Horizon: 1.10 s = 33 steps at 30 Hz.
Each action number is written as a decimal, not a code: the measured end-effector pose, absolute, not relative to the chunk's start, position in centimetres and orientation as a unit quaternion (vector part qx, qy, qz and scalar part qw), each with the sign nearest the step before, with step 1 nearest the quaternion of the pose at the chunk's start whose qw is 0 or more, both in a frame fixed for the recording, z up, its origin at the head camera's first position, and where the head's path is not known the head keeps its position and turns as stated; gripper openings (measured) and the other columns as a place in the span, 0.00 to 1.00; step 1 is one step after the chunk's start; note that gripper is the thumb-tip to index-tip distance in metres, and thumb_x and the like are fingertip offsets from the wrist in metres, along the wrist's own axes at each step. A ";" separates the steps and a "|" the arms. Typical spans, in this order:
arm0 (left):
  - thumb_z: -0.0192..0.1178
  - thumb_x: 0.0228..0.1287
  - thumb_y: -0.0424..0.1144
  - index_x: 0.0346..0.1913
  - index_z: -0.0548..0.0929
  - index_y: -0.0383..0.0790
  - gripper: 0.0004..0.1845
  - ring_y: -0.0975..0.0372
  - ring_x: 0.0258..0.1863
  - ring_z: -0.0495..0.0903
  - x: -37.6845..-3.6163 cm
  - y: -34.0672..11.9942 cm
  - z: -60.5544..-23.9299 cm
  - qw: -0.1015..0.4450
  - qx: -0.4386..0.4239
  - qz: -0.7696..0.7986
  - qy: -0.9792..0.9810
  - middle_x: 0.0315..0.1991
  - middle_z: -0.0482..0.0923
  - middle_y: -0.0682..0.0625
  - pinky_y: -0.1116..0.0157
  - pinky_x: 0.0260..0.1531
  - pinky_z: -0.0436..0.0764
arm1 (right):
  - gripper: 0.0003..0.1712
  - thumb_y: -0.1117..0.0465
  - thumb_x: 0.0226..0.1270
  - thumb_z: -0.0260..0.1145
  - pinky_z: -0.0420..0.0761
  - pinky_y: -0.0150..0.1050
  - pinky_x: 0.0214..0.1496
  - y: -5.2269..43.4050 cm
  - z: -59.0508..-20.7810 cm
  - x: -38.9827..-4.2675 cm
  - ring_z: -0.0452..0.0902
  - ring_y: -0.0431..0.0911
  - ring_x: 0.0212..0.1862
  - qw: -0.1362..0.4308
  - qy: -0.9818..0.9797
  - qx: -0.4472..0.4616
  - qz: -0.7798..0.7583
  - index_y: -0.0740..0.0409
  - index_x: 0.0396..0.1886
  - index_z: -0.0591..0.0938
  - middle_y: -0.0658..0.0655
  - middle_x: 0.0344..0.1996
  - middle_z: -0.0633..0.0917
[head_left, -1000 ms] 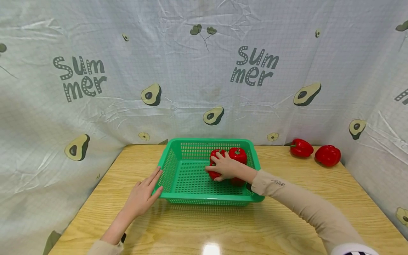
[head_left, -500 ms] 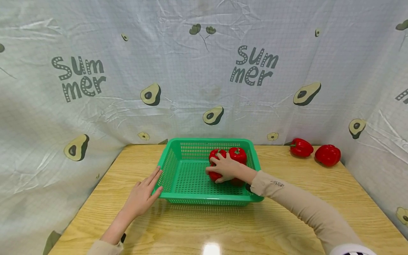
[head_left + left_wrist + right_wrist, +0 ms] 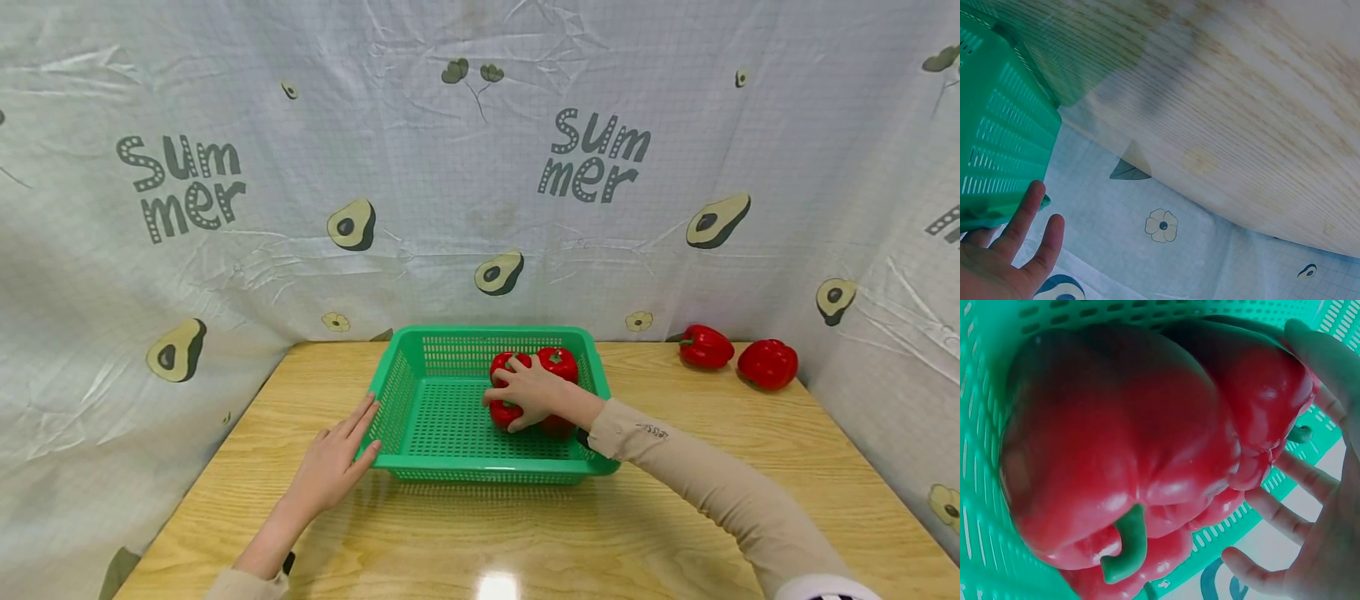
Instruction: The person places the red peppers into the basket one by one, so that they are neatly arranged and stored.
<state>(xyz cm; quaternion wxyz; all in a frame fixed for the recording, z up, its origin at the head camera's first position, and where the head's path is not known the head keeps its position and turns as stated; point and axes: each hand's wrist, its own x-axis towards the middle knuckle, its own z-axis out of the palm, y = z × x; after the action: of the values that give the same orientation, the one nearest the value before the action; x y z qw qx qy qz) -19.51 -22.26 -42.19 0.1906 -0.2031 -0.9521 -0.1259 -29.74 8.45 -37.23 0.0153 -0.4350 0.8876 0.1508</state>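
Three red peppers (image 3: 557, 363) lay bunched in the right half of the green basket (image 3: 420, 392), as far as the head and right wrist views allowed a count, one mostly hidden under the hand. The right hand (image 3: 528, 393) lay over the nearest pepper (image 3: 504, 412), fingers spread and bent over its top and sides, seemingly gripping it; the pepper sat directly under the palm, stem side toward the basket's far wall. The right hand was clearly the nearer one. The left hand (image 3: 330, 467) rested flat against the basket's left outer wall, fingers straight, holding nothing, with the basket's bare left half between it and the peppers. Two more loose peppers (image 3: 706, 347) sat apart on the tabletop (image 3: 675, 517) at its far right corner, just beside each other, against the avocado-print cloth backdrop (image 3: 300, 208). One basket, five peppers in all.
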 end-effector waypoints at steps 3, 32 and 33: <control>0.51 0.63 0.43 0.66 0.61 0.38 0.29 0.47 0.54 0.72 -19.5 -22.3 -42.2 0.191 -0.201 -0.127 -0.953 0.67 0.57 0.44 0.42 0.47 0.68 | 0.29 0.40 0.52 0.63 0.63 0.62 0.55 8.5 -36.9 -29.6 0.59 0.53 0.58 0.017 0.890 -0.433 0.143 0.32 0.55 0.68 0.52 0.56 0.69; 0.50 0.63 0.42 0.66 0.60 0.37 0.29 0.47 0.54 0.73 -19.3 -22.1 -42.1 0.188 -0.204 -0.132 -0.952 0.67 0.57 0.43 0.42 0.46 0.68 | 0.25 0.49 0.58 0.61 0.68 0.56 0.46 18.7 -34.2 -27.7 0.66 0.53 0.50 -0.050 0.910 -0.410 0.019 0.48 0.56 0.72 0.55 0.49 0.75; 0.50 0.63 0.42 0.66 0.60 0.37 0.29 0.47 0.54 0.72 -19.3 -22.1 -42.1 0.187 -0.205 -0.132 -0.952 0.67 0.57 0.43 0.41 0.47 0.68 | 0.25 0.50 0.58 0.61 0.68 0.56 0.46 19.3 -34.4 -27.8 0.67 0.53 0.51 -0.061 0.911 -0.407 0.012 0.49 0.56 0.72 0.55 0.48 0.76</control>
<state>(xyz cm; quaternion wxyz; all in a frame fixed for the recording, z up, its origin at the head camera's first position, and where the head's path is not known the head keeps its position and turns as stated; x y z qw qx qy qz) -19.33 -22.12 -42.09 0.1874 -0.2046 -0.9517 -0.1318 -27.80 19.30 -34.42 -0.0607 -0.4069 0.9113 0.0123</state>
